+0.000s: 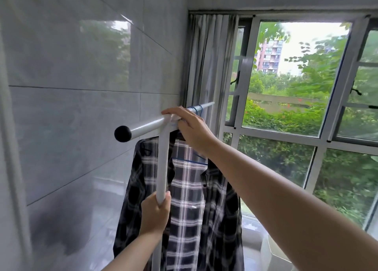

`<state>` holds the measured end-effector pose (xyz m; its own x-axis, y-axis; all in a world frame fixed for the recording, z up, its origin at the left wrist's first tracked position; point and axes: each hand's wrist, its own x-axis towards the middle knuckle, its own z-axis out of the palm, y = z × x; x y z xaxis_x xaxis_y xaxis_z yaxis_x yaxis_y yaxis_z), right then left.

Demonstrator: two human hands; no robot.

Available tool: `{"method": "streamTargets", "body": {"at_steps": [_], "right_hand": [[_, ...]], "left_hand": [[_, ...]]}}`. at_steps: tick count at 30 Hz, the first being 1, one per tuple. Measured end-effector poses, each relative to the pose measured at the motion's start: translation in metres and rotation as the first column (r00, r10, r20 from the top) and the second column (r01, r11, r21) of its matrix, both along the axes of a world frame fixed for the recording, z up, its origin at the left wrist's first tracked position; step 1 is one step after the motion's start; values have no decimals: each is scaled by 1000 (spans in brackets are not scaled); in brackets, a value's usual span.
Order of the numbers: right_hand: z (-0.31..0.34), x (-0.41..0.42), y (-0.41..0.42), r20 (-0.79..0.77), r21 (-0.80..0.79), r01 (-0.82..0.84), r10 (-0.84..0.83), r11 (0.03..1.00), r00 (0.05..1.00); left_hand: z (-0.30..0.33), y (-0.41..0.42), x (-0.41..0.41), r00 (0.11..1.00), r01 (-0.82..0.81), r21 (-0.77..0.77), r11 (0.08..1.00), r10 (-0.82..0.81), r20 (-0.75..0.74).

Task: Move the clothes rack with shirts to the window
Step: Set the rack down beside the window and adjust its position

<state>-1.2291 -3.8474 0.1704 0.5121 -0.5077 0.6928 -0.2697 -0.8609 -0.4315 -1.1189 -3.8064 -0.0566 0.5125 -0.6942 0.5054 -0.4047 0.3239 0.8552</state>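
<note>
- White clothes rack, top rail running from nine o'clock toward two o'clock.
- Black-and-white plaid shirt hangs from it on blue hangers.

Tiled wall close beside rack

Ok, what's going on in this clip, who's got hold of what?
A person is holding a white clothes rack with both hands. The right hand grips the top rail where it meets the upright, and the left hand is wrapped around the upright lower down. A black-and-white plaid shirt hangs from the rail. The rack stands beside the tiled wall, close to the window.
</note>
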Motion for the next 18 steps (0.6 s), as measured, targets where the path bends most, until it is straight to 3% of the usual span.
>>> {"method": "streamTargets", "body": {"at_steps": [3, 11, 18], "right_hand": [[4, 13, -39, 92, 91, 7, -15, 996, 996], [8, 45, -132, 100, 37, 36, -40, 999, 994], [31, 69, -184, -109, 43, 60, -55, 997, 993]], "left_hand": [[1, -22, 8, 999, 21, 4, 1000, -21, -27], [1, -71, 25, 992, 26, 12, 1000, -25, -121], [9, -85, 34, 963, 13, 33, 999, -4, -269]]}}
